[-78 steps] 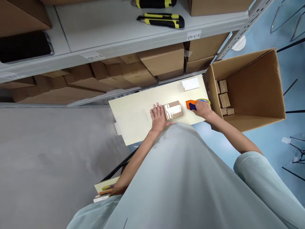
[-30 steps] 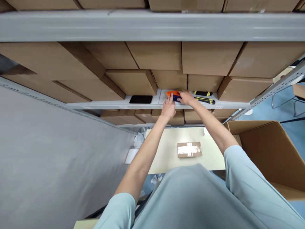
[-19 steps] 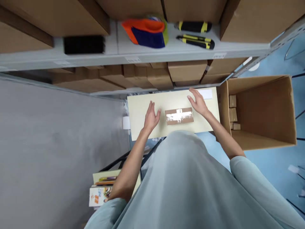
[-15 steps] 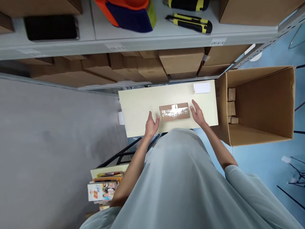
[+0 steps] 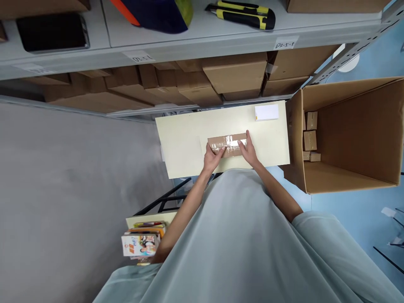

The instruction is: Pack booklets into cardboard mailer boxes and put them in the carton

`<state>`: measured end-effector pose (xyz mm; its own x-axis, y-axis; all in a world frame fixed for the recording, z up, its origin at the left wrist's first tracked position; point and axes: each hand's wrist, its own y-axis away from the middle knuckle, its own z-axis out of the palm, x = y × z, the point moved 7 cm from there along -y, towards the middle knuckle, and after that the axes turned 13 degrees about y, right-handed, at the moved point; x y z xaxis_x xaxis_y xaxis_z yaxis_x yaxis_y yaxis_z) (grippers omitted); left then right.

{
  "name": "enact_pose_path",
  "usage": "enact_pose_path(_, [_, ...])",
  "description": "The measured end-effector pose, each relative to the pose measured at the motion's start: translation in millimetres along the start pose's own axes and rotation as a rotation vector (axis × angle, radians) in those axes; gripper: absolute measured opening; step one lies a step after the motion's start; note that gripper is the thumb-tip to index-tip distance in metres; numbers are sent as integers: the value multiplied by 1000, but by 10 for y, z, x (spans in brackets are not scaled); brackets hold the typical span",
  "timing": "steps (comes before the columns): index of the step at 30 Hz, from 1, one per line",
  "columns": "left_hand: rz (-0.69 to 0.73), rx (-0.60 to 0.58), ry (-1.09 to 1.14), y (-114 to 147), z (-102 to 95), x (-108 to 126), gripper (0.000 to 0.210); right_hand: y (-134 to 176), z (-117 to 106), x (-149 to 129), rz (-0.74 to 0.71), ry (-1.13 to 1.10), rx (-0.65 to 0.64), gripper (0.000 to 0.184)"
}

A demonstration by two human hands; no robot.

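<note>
A small brown cardboard box (image 5: 229, 151) with shiny clear tape along its top is between my two hands over the pale narrow table (image 5: 183, 134). My left hand (image 5: 213, 159) grips its left end, thumb lying across the top. On the right end my right hand (image 5: 249, 152) is closed, with the thumb on the tape and the fingers around the far edge. The undersides of the fingers are hidden. Behind my right hand, a small white box (image 5: 267, 112) lies near the table's far right corner.
A big open carton (image 5: 356, 139) with several small boxes inside stands at the table's right. Beyond the table, a grey shelf (image 5: 189, 44) bears yellow-black utility knives (image 5: 244, 16) and a black phone (image 5: 53, 33); cartons (image 5: 236, 73) fill the level below. Books (image 5: 142, 244) sit lower left.
Both hands have moved inward from beside the taped box and closed on its two ends. The camera view has shifted slightly.
</note>
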<state>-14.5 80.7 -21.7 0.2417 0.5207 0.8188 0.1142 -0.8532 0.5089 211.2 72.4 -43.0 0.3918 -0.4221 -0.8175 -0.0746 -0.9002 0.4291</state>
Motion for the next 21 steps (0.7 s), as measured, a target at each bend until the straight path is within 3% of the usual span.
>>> enact_pose_path(6, [-170,91,-113,13,71,-43,85,-39,45,79,10,31,-32,136])
enact_pose_path(8, [-192,116,-168,-15,68,-85,85,-46,36,86,7,43,-38,133])
enact_pose_path(15, [-99,111,-56,-93,86,-219,73,-47,-14,59,-44,84,-103,113])
enact_pose_path(21, [-75,67,-6,-40,98,-142,80,-31,-72,38,-12,138,-71,110])
